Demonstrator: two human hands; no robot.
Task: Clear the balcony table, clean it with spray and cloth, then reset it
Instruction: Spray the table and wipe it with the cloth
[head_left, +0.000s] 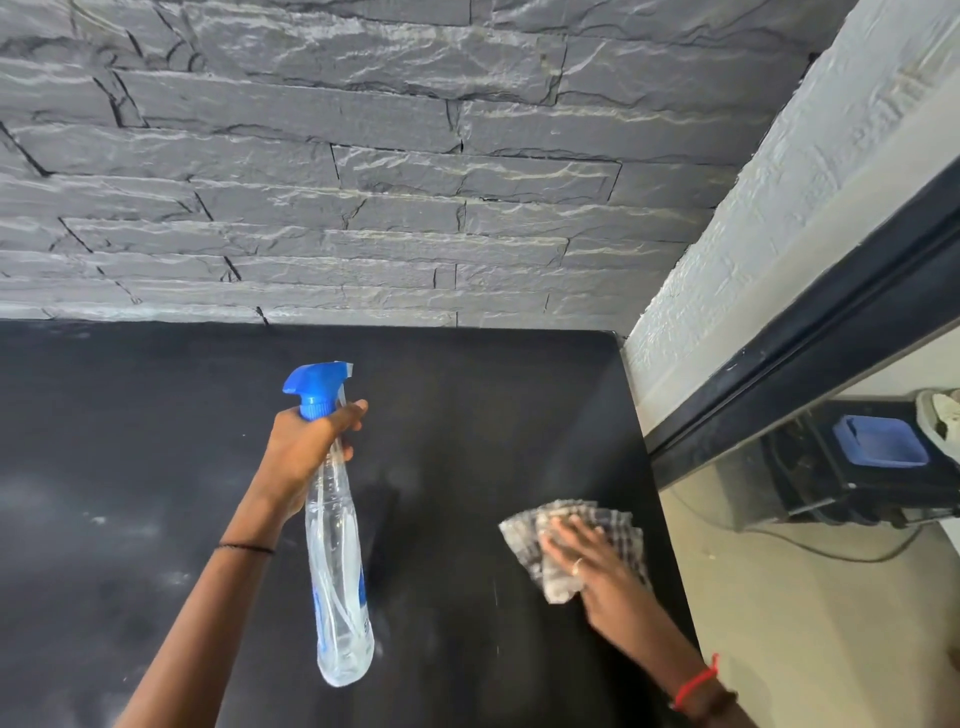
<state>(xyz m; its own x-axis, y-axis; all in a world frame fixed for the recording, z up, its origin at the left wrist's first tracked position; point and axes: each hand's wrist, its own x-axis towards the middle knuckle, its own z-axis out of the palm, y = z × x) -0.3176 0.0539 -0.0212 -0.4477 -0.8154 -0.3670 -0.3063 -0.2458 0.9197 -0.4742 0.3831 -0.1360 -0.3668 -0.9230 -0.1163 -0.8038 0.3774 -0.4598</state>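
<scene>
A clear spray bottle (337, 571) with a blue trigger head hangs above the black table (130, 441). My left hand (301, 452) grips its neck, fingers curled just under the blue cap. Near the table's right edge lies a checked grey-and-white cloth (613, 525), folded and flat on the surface. My right hand (587, 566) presses on the cloth with straight, spread fingers. The tabletop shows pale smears and specks on its left part.
A grey stacked-stone wall (363, 182) backs the table. A white textured wall and a dark sliding-door frame (831, 332) border the right side. Beyond the frame sit a black box with a blue lid (878, 447) and a cable on the floor.
</scene>
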